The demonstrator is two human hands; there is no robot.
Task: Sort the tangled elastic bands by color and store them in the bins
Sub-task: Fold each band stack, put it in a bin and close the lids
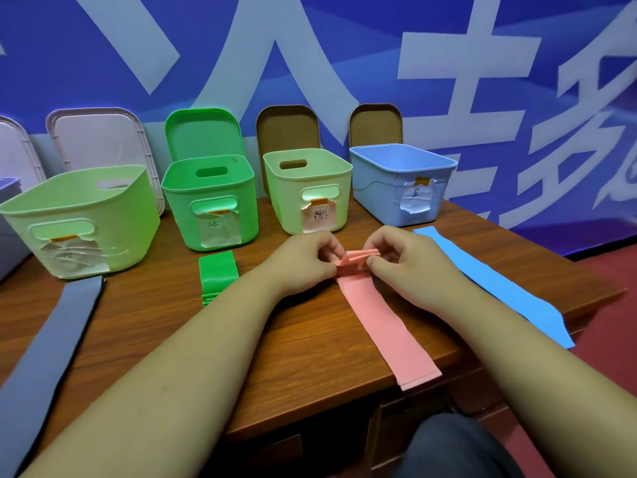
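A pink elastic band (382, 322) lies flat along the wooden table, its far end folded into a small stack. My left hand (303, 262) pinches the left side of that folded end and my right hand (403, 260) pinches the right side. A folded green band (218, 274) sits left of my left hand. A blue band (496, 284) stretches flat on the right. A grey band (51, 353) lies flat at the left. Behind stand a pale green bin (82, 222), a bright green bin (210, 201), a light green bin (306, 188) with a pink label, and a blue bin (400, 181).
Lids lean against the blue banner wall behind the bins: a white lid (100, 139), a green lid (203, 132) and two brown lids (287, 127). The table's front edge (310, 419) runs below my forearms; its right corner ends near the blue band.
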